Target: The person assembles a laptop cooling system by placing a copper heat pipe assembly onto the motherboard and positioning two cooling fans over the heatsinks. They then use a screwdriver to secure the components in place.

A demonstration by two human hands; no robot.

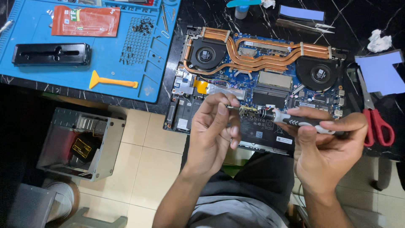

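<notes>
my left hand (pixel 213 126) pinches a small metal part (pixel 247 111) and my right hand (pixel 325 145) is closed around a screwdriver (pixel 295 121), both over the open laptop's (pixel 261 80) near edge. scissors (pixel 375 118) crowd in at 3 o'clock; the blue mat (pixel 90 59) lies at 10 o'clock.

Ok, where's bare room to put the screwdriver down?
Bare mat between the black case and orange pry tool. Crowded: the screw grid, and the table right of the laptop with scissors and blue sheets.

The mat (pixel 105 80) is bright blue. On it lie an orange scraper (pixel 112 81), a red packet (pixel 85 20) and a black box (pixel 51 54). The open laptop (pixel 261 80) has a blue board, copper pipes and black fans. The scissors (pixel 377 122) have red handles. The table (pixel 211 14) is black with white lines.
</notes>
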